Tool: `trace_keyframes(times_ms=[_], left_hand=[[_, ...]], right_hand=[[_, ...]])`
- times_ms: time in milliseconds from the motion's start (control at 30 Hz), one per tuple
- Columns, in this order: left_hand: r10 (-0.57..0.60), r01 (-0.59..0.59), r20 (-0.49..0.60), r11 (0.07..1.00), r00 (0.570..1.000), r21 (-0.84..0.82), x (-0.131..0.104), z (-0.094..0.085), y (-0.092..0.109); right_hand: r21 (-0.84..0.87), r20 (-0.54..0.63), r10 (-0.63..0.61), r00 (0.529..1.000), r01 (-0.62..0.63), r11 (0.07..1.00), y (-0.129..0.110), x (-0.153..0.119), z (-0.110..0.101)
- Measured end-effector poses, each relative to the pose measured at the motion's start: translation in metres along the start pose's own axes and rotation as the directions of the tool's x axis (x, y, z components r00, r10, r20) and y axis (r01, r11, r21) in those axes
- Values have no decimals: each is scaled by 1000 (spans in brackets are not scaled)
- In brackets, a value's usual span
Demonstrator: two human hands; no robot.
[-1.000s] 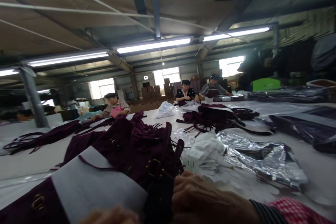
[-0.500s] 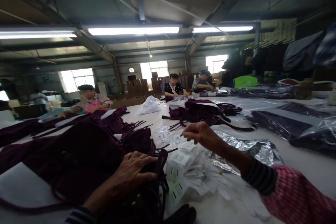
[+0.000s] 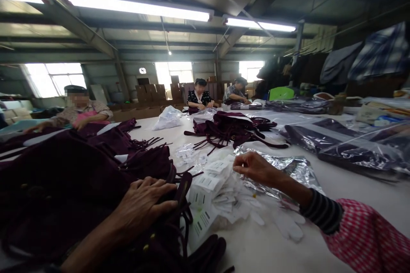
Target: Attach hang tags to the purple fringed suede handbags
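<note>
The smooth white surface (image 3: 262, 249) spreads under everything. At its near left lies the heap of maroon bags (image 3: 89, 170), soft matte cloth slumped into dark folds, with small gold-toned fittings; being limp, it could slide or sag if pressed unevenly. To the right, wrapped pieces (image 3: 342, 140) lie flat in clear, glossy plastic, well apart from the hands. A second bag pile (image 3: 230, 128), its straps trailing, lies farther back. Crumpled silvery film (image 3: 304, 170) looks slippery; a nudge could drag it across the labels (image 3: 218, 196), a loose, papery, printed white mound beside the heap. A careless sweep might scatter these, or two could cling together. The left hand (image 3: 149, 198) rests palm-down on the heap, fingers loosely spread. The right hand (image 3: 253, 167) hovers near the labels and film, fingers curled toward the thumb; whether they pinch anything I cannot tell. Smallest, a narrow, curved strap (image 3: 184, 187) juts toward the labels and could snag them.
</note>
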State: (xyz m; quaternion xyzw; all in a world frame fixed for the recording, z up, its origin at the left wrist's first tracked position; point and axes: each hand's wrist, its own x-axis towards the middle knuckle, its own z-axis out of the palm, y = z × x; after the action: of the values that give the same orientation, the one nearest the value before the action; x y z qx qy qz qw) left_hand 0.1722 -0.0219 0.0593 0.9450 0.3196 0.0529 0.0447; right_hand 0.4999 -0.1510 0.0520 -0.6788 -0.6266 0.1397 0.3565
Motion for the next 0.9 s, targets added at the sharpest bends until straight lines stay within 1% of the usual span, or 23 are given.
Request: trace_keyframes(times_ms=[100, 167, 267, 367, 467, 500, 567, 633, 667, 700, 733, 767, 800, 833, 900], left_hand=[[12, -12, -3, 1000, 1000, -6, -1, -4, 5], [18, -18, -15, 1000, 1000, -2, -1, -3, 5], [34, -34, -37, 999, 999, -5, 0, 2, 1], [23, -25, -83, 1000, 996, -19, 2, 9, -6], [14, -14, -165, 1000, 986, 0, 3, 12, -13], [25, -21, -214, 1000, 977, 19, 2, 10, -14], [81, -60, -338, 996, 938, 73, 0, 2, -10], [161, -122, -435, 986, 886, 116, -1, -10, 6], [191, -153, -445, 981, 875, 119, -1, -16, 17], [209, -181, -425, 978, 881, 106, 1, -21, 31], [213, -199, -378, 977, 901, 76, 5, -23, 47], [202, -201, -304, 979, 931, 34, 10, -23, 62], [203, -212, -239, 977, 950, -11, 17, -20, 78], [212, -228, -207, 972, 955, -56, 24, -15, 93], [205, -240, -213, 959, 955, -151, 41, 0, 119]], right_hand=[[-93, 9, -3, 1000, 4, 996, -5, -22, -8], [-102, 42, 5, 999, 0, 995, -5, -34, -9], [-16, 81, 15, 997, -14, 1000, -1, -44, -2], [-16, 22, -27, 999, 28, 999, 6, -44, 11], [-38, -36, -102, 994, 101, 994, 15, -40, 19], [4, -39, -112, 993, 112, 994, 17, -39, 20], [173, -32, -96, 995, 100, 980, 22, -39, 19], [355, 1, -47, 999, 44, 934, 25, -42, 16], [424, 20, -24, 1000, 13, 906, 26, -45, 15], [468, 36, -12, 999, -6, 884, 26, -47, 15], [493, 47, -14, 999, -11, 870, 26, -49, 16], [507, 50, -33, 998, 3, 862, 25, -52, 17], [509, 43, -63, 997, 32, 860, 24, -54, 18], [495, 32, -96, 995, 68, 866, 22, -55, 20], [436, -1, -155, 988, 140, 889, 19, -57, 24]])
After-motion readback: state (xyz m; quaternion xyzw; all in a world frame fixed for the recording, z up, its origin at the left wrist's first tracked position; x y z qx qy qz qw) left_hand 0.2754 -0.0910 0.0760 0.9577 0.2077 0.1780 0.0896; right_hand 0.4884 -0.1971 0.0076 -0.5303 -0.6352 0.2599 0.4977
